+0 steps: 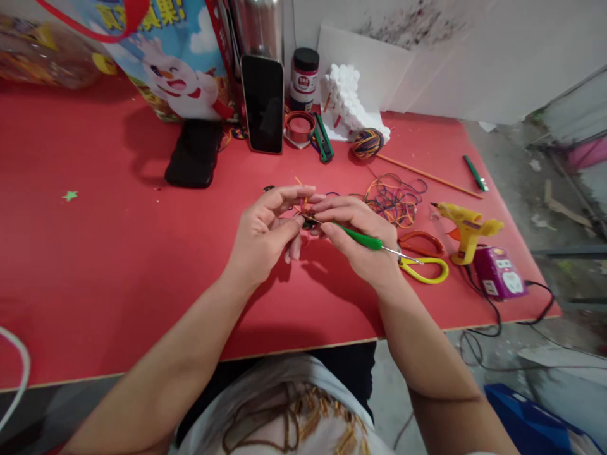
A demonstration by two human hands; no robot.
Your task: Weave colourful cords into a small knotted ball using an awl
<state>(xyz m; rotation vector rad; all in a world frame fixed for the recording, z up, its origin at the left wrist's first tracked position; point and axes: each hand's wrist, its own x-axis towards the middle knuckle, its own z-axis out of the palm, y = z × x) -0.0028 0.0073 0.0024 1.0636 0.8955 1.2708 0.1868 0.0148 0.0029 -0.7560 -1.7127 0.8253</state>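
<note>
A small bundle of multicoloured thread [309, 221] is held above the middle of the red table top [142, 278], near its front edge, and it is pinched between the thumb and the fingers of the left hand [260, 235]. Its finer details are hidden by the fingertips. A slim tool with a green handle and thin metal ends [361, 238] is gripped by the fingers of the right hand [372, 218], and one of its ends is pointed into the bundle. Just beyond the right hand, a loose tangle of orange, purple and dark thread [396, 201] is spread. Behind it, a round ball of striped yarn [367, 143] is seen, with a thin orange stick [431, 176] placed beside it. To the right, one red and one yellow loop handle [441, 268] are partly covered by the right hand; near them, a yellow glue gun [467, 230] is set beside a purple socket box [500, 272].
</note>
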